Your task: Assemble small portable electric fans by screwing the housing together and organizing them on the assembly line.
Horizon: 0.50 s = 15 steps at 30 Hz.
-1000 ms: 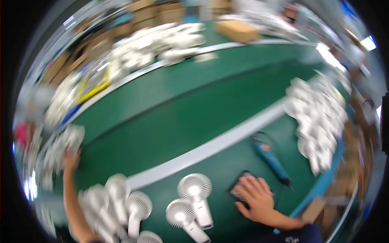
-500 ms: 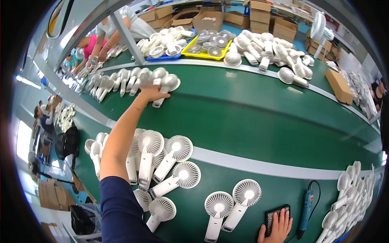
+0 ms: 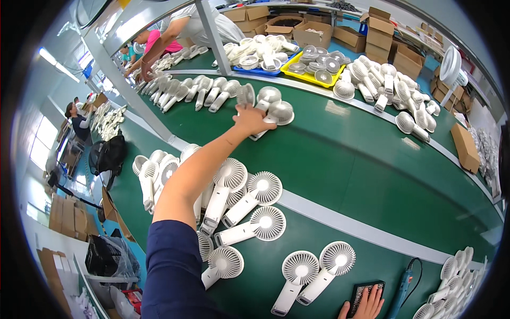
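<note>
My left arm stretches over the green conveyor belt (image 3: 350,159). At its end my left hand (image 3: 252,120) is closed around white handheld fans, with one fan (image 3: 280,111) at its right side and more fan heads showing just beyond the fingers. What the fingers grip underneath is partly hidden. Under the arm, on the near bench, lies a loose pile of handheld fans (image 3: 230,174). At the lower right, my right hand (image 3: 367,305) rests with fingers stretched out on a small black tray (image 3: 378,287) of tiny speckled pieces. Two handheld fans (image 3: 300,268) lie to its left.
A teal electric screwdriver (image 3: 399,292) with a cord lies right of the tray. Stacked fans (image 3: 451,276) fill the right corner. Across the belt stand a yellow tray (image 3: 308,76), a blue tray (image 3: 260,71) and a fan heap (image 3: 390,80). A metal post (image 3: 212,37) rises at the left; people work beyond.
The whole view has shifted and tilted. My left hand has drawn a few fans rightward, slightly apart from the row on the belt. My right hand stays at the black tray.
</note>
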{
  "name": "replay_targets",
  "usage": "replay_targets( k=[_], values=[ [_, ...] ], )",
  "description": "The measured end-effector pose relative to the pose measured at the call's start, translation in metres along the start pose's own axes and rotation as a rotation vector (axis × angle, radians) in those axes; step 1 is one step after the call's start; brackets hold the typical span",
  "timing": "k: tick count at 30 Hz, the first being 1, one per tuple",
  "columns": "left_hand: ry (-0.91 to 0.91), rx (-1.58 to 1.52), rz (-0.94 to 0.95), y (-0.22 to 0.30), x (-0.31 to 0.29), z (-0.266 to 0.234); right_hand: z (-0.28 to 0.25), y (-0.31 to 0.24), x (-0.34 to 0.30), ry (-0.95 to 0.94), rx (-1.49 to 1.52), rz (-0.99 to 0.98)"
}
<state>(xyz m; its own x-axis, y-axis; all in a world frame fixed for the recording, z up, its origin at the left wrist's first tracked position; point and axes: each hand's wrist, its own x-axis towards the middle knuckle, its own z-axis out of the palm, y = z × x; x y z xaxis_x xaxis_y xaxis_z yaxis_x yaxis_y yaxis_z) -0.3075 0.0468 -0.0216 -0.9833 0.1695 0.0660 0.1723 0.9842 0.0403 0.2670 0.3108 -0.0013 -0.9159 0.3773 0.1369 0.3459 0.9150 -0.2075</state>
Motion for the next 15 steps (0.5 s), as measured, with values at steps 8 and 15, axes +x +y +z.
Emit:
replay_targets(
  k=[8,15],
  values=[
    [0.038,-0.238,0.141,0.031,0.006,-0.001,-0.002,0.005,0.002,0.071,-0.018,-0.028],
    [0.077,-0.270,0.086,0.022,-0.029,-0.041,0.017,0.013,-0.008,0.061,0.031,-0.080]
  ],
)
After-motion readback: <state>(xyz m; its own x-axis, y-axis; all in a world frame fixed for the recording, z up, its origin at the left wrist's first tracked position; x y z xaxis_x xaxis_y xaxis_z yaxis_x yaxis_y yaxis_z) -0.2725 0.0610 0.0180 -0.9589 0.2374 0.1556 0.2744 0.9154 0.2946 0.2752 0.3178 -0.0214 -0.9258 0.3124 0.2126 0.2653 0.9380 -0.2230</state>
